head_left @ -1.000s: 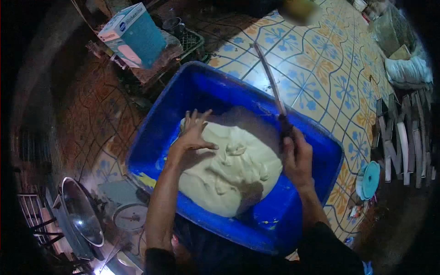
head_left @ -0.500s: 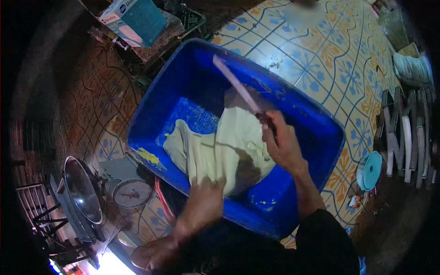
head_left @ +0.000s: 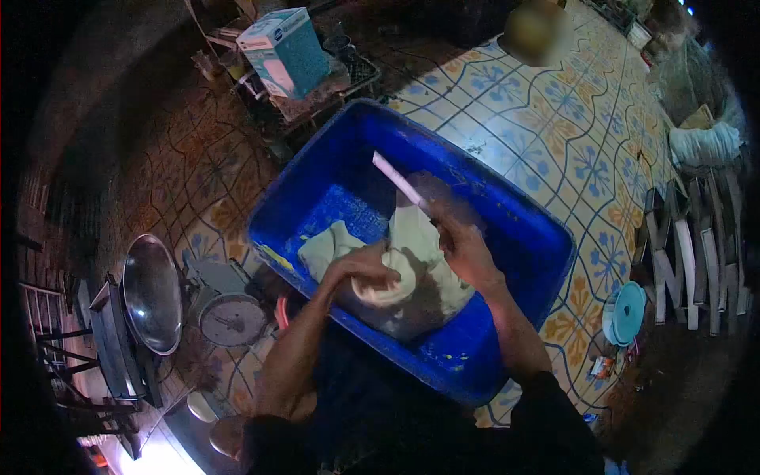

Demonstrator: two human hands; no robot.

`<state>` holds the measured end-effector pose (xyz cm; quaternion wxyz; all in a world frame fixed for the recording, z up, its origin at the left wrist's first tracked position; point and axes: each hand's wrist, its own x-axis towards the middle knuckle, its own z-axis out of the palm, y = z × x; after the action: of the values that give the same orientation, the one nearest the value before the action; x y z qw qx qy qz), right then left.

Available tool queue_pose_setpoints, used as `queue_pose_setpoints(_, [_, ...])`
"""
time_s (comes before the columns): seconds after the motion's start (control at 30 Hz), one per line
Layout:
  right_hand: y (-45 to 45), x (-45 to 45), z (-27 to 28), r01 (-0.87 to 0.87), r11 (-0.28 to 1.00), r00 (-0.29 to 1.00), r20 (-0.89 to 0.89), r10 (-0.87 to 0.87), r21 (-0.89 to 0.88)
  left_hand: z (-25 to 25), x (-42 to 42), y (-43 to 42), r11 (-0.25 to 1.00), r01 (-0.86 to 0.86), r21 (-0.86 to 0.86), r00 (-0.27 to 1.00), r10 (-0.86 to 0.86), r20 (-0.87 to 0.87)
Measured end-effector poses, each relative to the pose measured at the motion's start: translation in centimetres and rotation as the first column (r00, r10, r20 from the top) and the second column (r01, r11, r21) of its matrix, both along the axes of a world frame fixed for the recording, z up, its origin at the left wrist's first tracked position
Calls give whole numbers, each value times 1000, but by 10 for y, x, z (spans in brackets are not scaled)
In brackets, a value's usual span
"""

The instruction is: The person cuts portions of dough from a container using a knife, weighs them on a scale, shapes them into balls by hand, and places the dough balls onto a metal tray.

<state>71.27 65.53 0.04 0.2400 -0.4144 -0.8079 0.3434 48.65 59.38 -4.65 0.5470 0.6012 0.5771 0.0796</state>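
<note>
A mass of pale dough [head_left: 447,289] lies in a deep blue tub [head_left: 554,237], partly in shadow. My left hand [head_left: 360,273] is at the dough's near left part, its fingers curled round a rounded, folded portion. In my right hand [head_left: 467,249] is the handle of a long flat blade [head_left: 398,178], which points up and left above the dough. The handle is mostly hidden by my fingers. Bare blue floor of the tub shows behind and in front of the dough.
At the left are a metal bowl [head_left: 152,294] and a round-dial scale [head_left: 233,320]. A blue and white box [head_left: 286,54] stands behind the tub. A turquoise round container [head_left: 625,313] and several long metal pieces [head_left: 687,253] lie on the right of the patterned floor.
My left hand went from flat on the dough to pulling its near edge, and now holds a folded portion. The blade swung left and down over the tub, still in my right hand.
</note>
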Motion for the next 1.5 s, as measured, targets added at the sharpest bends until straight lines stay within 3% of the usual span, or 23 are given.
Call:
queue_pose_setpoints(0.07, [-14, -5, -3, -83, 994, 989, 121, 90, -65, 49, 37, -29, 992, 39, -119, 934, -79, -350])
queue_pose_setpoints(0.1, [-14, -9, -2, -98, 995, 984, 144, 101, -24, 37, 50, -49, 992, 32, -123, 938, -72, -338])
queue_pose_setpoints(0.13, [-14, -12, -2, -125, 992, 978, 170, 120, 17, 16, 63, -74, 945, 109, 309, 869, 60, -491])
queue_pose_setpoints(0.17, [-12, -13, -8, -81, 996, 995, 46, 83, -48, 0, 73, -89, 712, 241, 659, 784, 258, -565])
queue_pose_setpoints(0.2, [-18, -15, -10, -103, 994, 993, 55, 105, -45, -8, 79, -87, 715, 219, 664, 783, 277, -557])
queue_pose_setpoints(0.27, [-24, -17, -4, 17, 994, 999, -51, -11, 108, 0, 77, -59, 954, 50, 297, 775, 150, -614])
queue_pose_setpoints(0.33, [-35, -2, -20, -16, 983, 999, 40, 9, 182, 15, 56, -57, 954, -37, 298, 862, 181, -474])
queue_pose_setpoints(0.4, [-52, 4, -28, -101, 994, 953, 281, 110, -47, 23, 35, -58, 951, -112, 290, 934, 200, -296])
queue_pose_setpoints(0.47, [-86, 10, -56, -186, 982, 975, 119, 188, -31, 38, 20, -70, 879, -368, 303, 927, 373, 44])
queue_pose_setpoints(0.53, [-128, 28, -62, -103, 995, 990, 96, 104, -10, 44, 7, -76, 842, -491, 223, 870, 460, 178])
queue_pose_setpoints(0.67, [-171, 32, -45, -2, 962, 1000, -8, 0, -272, 106, 14, -88, 819, -512, 259, 859, 483, 168])
queue_pose_setpoints(0.77, [-137, -26, -56, -64, 936, 995, -94, 33, -347, 133, 24, -90, 637, -575, 513, 794, 587, 161])
queue_pose_setpoints(0.87, [-145, -47, -26, -215, 901, 977, -78, 200, -377, 182, -8, -92, 601, -615, 511, 772, 589, 237])
queue_pose_setpoints(0.93, [-161, -19, 5, -252, 557, 968, -217, 130, -791, 202, -29, -99, 554, -697, 456, 715, 593, 372])
queue_pose_setpoints(1.0, [-144, -28, 22, -289, 593, 954, -177, 241, -752, 216, -39, -111, 520, -770, 369, 637, 598, 486])
queue_pose_setpoints(1.07, [-129, -41, 33, -392, 653, 905, -144, 400, -648, 237, -46, -120, 468, -660, 588, 744, 518, 422])
queue_pose_setpoints(1.17, [-132, -47, 33, -433, 584, 848, -91, 522, -687, 263, -77, -148, 410, -624, 665, 741, 580, 338])
queue_pose_setpoints(1.23, [-133, -53, 32, -644, 320, 572, -160, 805, -695, 292, -91, -165, 336, -572, 748, 736, 612, 289])
queue_pose_setpoints(1.27, [-141, -62, 30, -646, 284, 543, -165, 824, -708, 312, -91, -175, 309, -544, 780, 733, 628, 262])
queue_pose_setpoints(1.37, [-154, -98, 12, -588, 569, 781, -220, 585, -575, 342, -122, -203, 215, -359, 908, 719, 684, 122])
queue_pose_setpoints(1.4, [-155, -100, 7, -601, 561, 769, -221, 600, -569, 351, -128, -214, 204, -358, 911, 707, 697, 122])
queue_pose_setpoints(1.47, [-150, -118, 13, -456, 835, 886, -68, 459, -308, 363, -153, -227, 442, -283, 851, 767, 637, -76])
queue_pose_setpoints(1.5, [-142, -118, -15, -461, 861, 887, -129, 443, -214, 349, -185, -232, 398, -173, 901, 706, 688, -168])
